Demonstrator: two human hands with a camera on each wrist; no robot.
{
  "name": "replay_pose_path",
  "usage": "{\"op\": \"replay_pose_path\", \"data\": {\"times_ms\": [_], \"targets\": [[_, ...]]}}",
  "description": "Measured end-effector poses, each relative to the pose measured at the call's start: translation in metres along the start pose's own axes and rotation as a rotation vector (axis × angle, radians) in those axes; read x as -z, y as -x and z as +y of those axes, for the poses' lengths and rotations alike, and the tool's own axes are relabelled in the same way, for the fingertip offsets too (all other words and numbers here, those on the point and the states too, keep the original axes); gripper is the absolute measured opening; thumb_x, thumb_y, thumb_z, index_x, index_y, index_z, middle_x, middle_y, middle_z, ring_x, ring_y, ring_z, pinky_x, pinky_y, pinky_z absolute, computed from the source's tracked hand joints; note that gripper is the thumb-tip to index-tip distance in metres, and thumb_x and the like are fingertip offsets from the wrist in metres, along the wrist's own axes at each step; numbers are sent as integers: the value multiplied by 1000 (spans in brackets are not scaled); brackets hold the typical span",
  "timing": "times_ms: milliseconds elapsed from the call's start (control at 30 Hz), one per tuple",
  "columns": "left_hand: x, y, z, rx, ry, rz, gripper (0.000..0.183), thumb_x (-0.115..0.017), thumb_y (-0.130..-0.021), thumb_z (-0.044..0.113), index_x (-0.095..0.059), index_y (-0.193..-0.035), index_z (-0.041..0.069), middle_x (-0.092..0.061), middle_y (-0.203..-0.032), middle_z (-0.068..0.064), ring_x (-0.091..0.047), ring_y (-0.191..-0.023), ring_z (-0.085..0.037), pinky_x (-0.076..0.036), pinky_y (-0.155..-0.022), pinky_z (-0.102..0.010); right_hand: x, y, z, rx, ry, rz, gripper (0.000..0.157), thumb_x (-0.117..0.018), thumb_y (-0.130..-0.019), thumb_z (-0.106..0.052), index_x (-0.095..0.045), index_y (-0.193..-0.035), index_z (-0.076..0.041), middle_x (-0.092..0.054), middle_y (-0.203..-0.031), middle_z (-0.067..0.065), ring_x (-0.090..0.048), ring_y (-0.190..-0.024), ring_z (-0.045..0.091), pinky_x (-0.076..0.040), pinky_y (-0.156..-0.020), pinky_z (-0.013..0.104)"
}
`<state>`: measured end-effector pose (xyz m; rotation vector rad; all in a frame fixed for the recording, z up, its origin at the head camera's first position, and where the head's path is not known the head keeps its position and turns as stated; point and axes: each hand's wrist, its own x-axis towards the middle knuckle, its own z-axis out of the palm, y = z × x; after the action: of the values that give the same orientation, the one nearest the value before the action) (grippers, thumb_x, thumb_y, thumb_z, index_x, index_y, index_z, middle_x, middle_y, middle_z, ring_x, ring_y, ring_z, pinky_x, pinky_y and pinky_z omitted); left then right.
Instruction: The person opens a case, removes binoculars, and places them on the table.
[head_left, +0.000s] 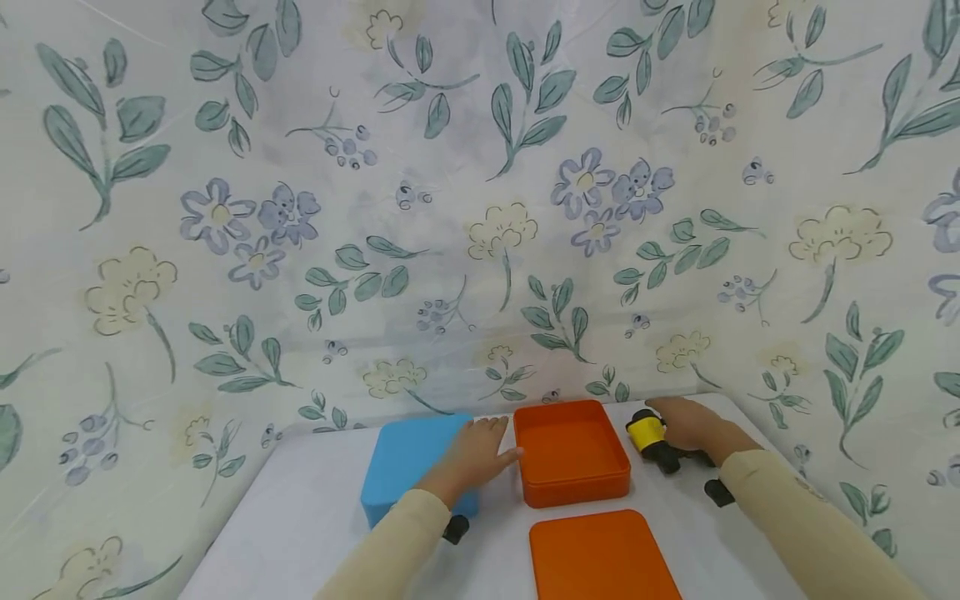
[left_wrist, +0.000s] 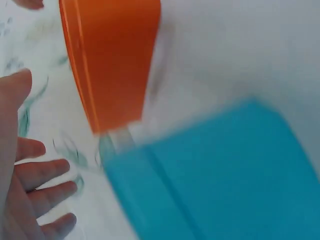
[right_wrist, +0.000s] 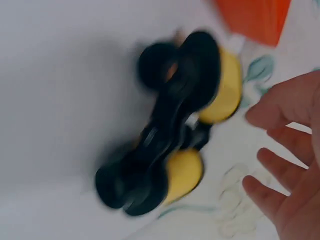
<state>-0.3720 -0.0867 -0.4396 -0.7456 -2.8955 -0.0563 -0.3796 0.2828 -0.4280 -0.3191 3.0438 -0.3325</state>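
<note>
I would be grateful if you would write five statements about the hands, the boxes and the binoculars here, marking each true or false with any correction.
1. The orange box is open, with nothing visible inside. True.
2. The binoculars are nearer the right hand than the left hand. True.
3. The binoculars are inside the orange box. False: they are outside it, on its right in the head view.
4. In the head view, the left hand partly hides the blue box. True.
5. The right hand is clenched in a fist. False: the right wrist view shows its fingers spread apart.
</note>
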Motion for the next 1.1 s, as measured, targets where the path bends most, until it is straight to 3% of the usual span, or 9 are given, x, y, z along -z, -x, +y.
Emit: {"op": "replay_pose_path", "data": {"times_ms": [200, 400, 567, 733, 900, 1100], "targets": [[12, 18, -39, 17, 17, 77, 60, -61, -96, 37, -49, -138, -3, -59, -131, -17, -57, -118, -32, -45, -99, -43, 0, -13, -37, 73, -64, 47, 50, -61, -86, 1, -54, -136, -1, -55, -134, 18, -48, -124, 39, -36, -103, 57], [23, 40, -77, 159, 118, 63, 56, -59, -97, 30, -46, -142, -1, -54, -137, -18, -50, -127, -35, -40, -103, -50, -8, -30, -81, 125, -179, 100, 50, -62, -87, -3, -54, -136, -4, -56, -134, 14, -48, -126, 37, -36, -104, 56], [26, 62, -115, 317, 79, 75, 56, -57, -96, 33, -48, -139, -3, -57, -132, -21, -53, -122, -39, -43, -97, -55, -19, -41, -127, 170, -439, 122, 46, -63, -88, -1, -56, -133, -2, -60, -127, 12, -55, -118, 32, -44, -100, 48], [26, 79, -147, 520, 156, 115, 50, -56, -94, 27, -54, -129, -8, -63, -118, -26, -62, -103, -43, -52, -80, -57, -34, -50, -169, 211, -854, 21, 40, -59, -91, 3, -55, -131, 3, -63, -117, 14, -61, -105, 29, -52, -89, 42], [26, 85, -162, 699, 325, 111, 43, -55, -92, 23, -59, -117, -12, -66, -102, -25, -64, -89, -40, -54, -72, -52, -53, -51, -199, 177, -1196, -128, 40, -52, -97, -1, -46, -135, 7, -58, -125, 21, -57, -114, 40, -49, -94, 47], [16, 82, -172, 801, 792, 59, 50, -55, -95, 22, -47, -125, -18, -61, -107, -29, -63, -98, -42, -54, -81, -48, -69, -59, -228, 71, -1402, -208, 48, -48, -97, 0, -36, -142, 9, -48, -137, 29, -56, -117, 41, -48, -95, 46]]}}
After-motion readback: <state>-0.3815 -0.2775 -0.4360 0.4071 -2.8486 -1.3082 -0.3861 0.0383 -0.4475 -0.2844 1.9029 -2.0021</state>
